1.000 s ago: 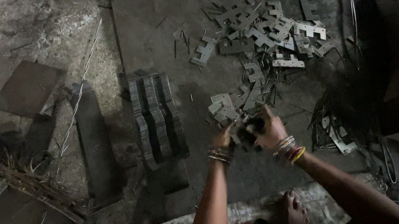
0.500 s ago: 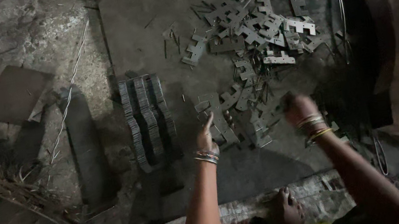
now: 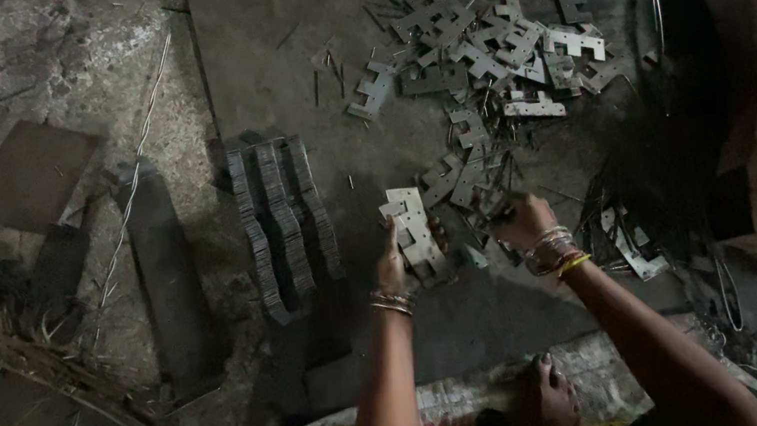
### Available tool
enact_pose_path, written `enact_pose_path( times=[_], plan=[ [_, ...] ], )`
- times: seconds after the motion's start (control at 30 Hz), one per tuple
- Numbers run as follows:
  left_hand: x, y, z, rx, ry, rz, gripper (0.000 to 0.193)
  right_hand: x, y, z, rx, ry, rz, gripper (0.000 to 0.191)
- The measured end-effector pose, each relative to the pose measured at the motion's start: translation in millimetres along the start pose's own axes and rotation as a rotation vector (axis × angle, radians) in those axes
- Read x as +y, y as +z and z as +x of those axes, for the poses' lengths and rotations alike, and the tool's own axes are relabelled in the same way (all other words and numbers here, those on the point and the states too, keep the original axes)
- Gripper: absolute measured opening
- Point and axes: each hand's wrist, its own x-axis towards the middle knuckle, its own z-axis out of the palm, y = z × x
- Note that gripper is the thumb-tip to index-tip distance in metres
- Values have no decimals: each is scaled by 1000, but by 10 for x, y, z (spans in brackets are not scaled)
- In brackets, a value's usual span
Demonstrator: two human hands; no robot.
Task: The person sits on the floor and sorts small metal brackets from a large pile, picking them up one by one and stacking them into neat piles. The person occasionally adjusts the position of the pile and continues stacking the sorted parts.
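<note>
Since a moment ago, left hand (image 3: pixel 397 266) is gripping stacked metal plates (image 3: pixel 411 226), right hand (image 3: pixel 522 221) closing on floor scatter (image 3: pixel 484 44); sharp edges risking cuts.

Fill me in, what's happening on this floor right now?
A person sits over a dark floor strewn with flat notched metal plates. The left hand holds a small stack of plates upright. The right hand reaches into the loose pile of plates just ahead. To the left, a neat row of stacked plates stands on edge. A cardboard box stands at the right.
</note>
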Motion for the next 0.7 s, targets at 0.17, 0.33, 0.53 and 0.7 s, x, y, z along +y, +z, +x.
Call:
enact_pose_path(
  times=[0.17,0.33,0.53,0.7],
  plan=[
    [-55,-48,-4,3,-65,-17,74,-351,-100,-50,185,-442,160,31],
    [-57,-11,18,200,4,243,78,-286,-78,-167,-276,159,-195,28],
    [-61,-18,5,309,15,319,82,254,77,-425,35,-756,-328,59],
    [1,-19,3,395,139,344,86,697,60,-382,-113,-667,-384,63]
  ],
)
